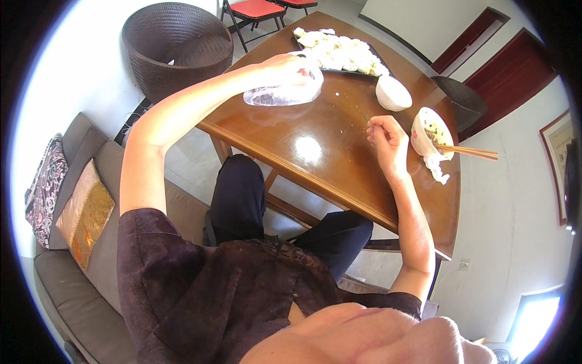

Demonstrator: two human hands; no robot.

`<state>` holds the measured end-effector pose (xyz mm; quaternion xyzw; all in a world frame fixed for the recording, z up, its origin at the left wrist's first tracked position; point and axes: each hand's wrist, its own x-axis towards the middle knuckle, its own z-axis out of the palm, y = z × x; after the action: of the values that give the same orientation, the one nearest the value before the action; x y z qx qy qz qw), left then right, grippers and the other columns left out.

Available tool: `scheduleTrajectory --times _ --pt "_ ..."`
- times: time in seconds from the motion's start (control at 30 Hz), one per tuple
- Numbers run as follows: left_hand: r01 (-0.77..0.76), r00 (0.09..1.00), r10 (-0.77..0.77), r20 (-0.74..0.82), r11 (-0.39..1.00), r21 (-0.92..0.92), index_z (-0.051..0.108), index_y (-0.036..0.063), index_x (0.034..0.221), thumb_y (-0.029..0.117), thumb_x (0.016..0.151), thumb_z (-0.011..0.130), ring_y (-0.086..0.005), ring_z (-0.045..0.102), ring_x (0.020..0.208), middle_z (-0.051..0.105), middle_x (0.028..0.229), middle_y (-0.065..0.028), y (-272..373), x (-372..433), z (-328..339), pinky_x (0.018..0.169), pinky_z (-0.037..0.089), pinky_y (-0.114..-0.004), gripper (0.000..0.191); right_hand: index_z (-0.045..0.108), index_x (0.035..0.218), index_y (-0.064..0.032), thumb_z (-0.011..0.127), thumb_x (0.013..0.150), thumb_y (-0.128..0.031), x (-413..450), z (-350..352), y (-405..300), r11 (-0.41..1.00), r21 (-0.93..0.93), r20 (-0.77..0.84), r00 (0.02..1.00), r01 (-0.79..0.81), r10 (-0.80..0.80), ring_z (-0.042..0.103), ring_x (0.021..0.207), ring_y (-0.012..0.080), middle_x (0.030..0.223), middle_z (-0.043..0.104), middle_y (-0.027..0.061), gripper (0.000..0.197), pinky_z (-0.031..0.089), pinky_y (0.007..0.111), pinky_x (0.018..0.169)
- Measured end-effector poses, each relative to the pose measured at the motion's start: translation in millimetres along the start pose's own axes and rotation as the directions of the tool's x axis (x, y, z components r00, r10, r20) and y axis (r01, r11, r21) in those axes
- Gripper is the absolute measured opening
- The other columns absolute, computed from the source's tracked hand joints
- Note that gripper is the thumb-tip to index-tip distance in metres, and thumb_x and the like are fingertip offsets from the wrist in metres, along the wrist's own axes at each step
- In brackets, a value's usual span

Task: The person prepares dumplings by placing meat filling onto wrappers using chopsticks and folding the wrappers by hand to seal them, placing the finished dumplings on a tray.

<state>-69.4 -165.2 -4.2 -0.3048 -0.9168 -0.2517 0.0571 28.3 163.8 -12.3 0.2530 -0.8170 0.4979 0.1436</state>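
My left hand [287,67] reaches across to a clear plastic bag [277,96] on the wooden table. Its fingers are partly covered by the bag's film, so their grip is hidden. Just beyond lies a dark tray [340,71] heaped with pale, wrapped dumplings [342,51]. My right hand [388,139] is over the table's right side with its fingers curled. A thin green strand [363,116] shows at these fingertips; whether they pinch it is unclear. Past this hand stands a white bowl [393,93], its inside hidden from me.
A patterned bowl [420,134] of filling with chopped greens stands at the right, wooden chopsticks [473,151] jutting over its rim. Crumpled white tissue [437,170] lies beside it. The table's front edge [291,168] passes above my knees. A wicker chair [177,50] stands left.
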Motion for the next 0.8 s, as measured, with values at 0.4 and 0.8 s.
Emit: scheduleTrajectory --times 0.4,0.8 --pt "-0.01 0.997 0.011 -0.074 1.0 0.019 0.066 0.0036 0.1 0.02 0.087 0.066 -0.0292 0.065 0.092 0.067 0.096 -0.0139 -2 6 7 0.079 0.051 -0.04 0.021 0.065 0.098 0.0022 0.053 0.093 0.005 -1 0 0 1.0 0.005 0.003 1.0 -0.002 0.002 0.064 0.079 0.0125 0.094 0.064 0.0072 0.013 0.054 0.025 0.068" --pt "-0.018 0.992 0.032 -0.118 0.993 0.119 0.066 0.0029 0.102 0.016 0.088 0.065 -0.0264 0.065 0.088 0.067 0.094 -0.0129 26 2 5 0.079 0.052 -0.038 0.02 0.064 0.097 0.003 0.053 0.092 0.006 -1 -4 2 0.999 -0.037 0.002 0.999 0.032 -0.032 0.063 0.077 0.0126 0.093 0.064 0.0084 0.013 0.053 0.025 0.066"
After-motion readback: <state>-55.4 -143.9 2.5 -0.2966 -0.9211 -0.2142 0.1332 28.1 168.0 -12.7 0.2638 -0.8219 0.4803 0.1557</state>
